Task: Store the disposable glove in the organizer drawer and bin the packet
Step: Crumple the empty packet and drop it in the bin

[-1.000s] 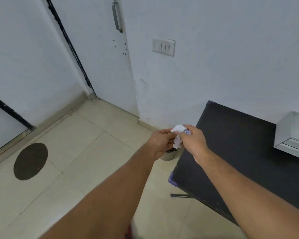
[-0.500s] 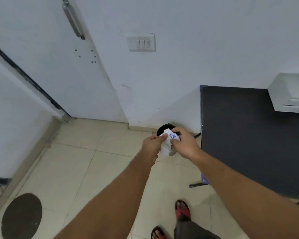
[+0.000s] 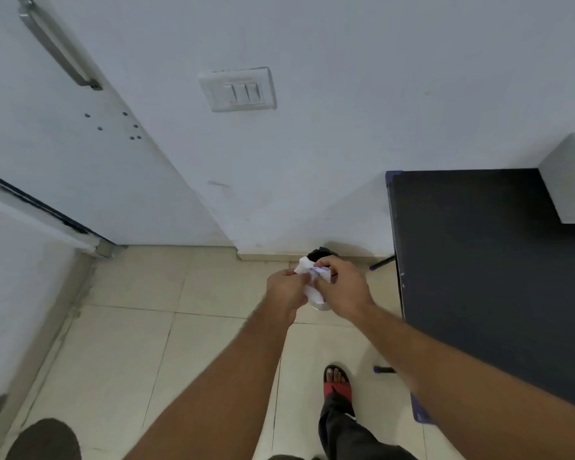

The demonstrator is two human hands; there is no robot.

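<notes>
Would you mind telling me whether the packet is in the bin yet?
Not yet: both hands, left and right, hold the packet above the bin.

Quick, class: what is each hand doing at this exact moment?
Left hand: closed, pinching the white packet.
Right hand: closed on the same packet, above the bin.

Plain indoor room: tiled floor (image 3: 127, 353), white door (image 3: 63, 154), wall switch (image 3: 238, 89), dark table (image 3: 492, 277).

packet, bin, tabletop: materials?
Packet: thin white paper or film with blue print, crumpled between both hands, left and right. Bin: mostly hidden; dark liner at the top looks like plastic, body unclear. Tabletop: matte black, probably laminate, with pale scuffs along the edge.
</notes>
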